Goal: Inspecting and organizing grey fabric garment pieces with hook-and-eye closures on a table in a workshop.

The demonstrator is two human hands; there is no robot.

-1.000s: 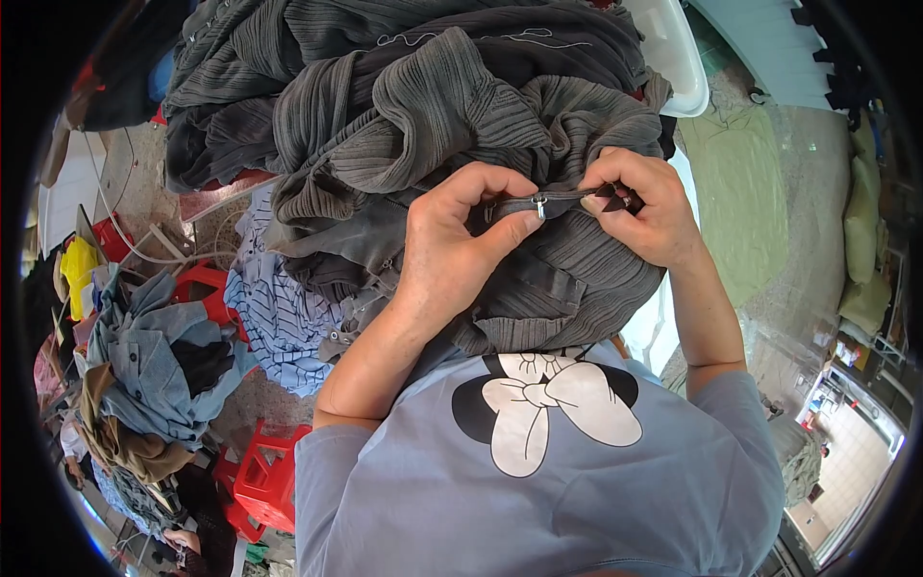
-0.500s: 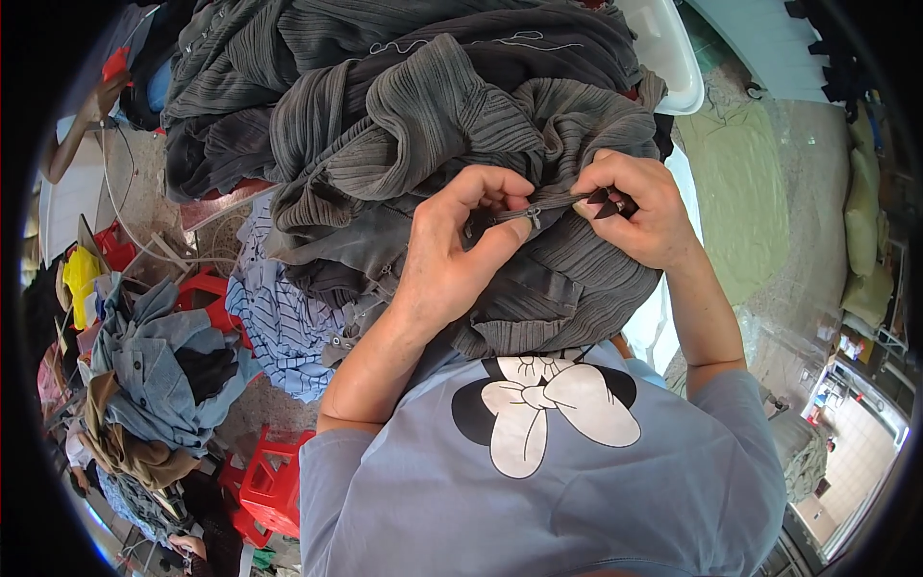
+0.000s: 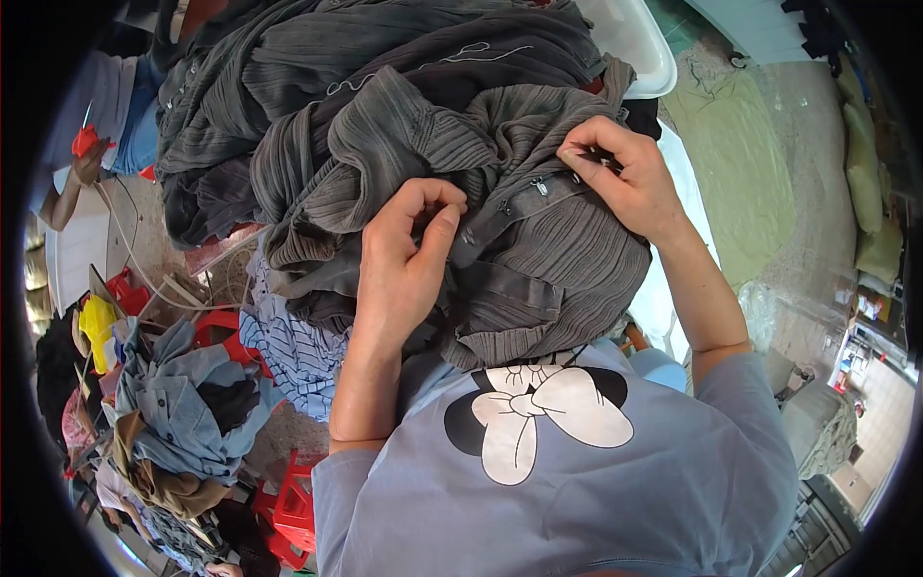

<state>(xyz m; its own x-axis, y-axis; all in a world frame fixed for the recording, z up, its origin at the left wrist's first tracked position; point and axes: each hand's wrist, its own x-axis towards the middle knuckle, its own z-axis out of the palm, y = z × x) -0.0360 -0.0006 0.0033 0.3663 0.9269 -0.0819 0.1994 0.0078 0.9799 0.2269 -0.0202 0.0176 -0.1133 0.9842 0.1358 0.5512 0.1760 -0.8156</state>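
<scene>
A dark grey ribbed garment (image 3: 586, 260) lies bunched before me, its waistband (image 3: 510, 210) running slantwise with small metal hooks (image 3: 539, 187) on it. My right hand (image 3: 630, 183) is closed at the waistband's right end, pinching the edge. Small dark thread snips (image 3: 598, 157) are tucked in its palm, mostly hidden by the fingers. My left hand (image 3: 402, 264) hovers at the waistband's other end, thumb and forefinger drawn together beside a dark fold. Whatever is in that pinch is too small to make out.
More dark ribbed garments (image 3: 317, 72) are heaped beyond, beside a white plastic tub (image 3: 656, 48). At left are a blue striped cloth (image 3: 293, 337), red stools (image 3: 296, 500), piled clothes (image 3: 192, 404) and another person's hand (image 3: 91, 159) holding something red. Pale green sheeting (image 3: 731, 183) covers floor at right.
My left hand has moved left, away from the hooks and my right hand. The waistband now lies flatter with its hooks showing. My right hand has shifted slightly up and left.
</scene>
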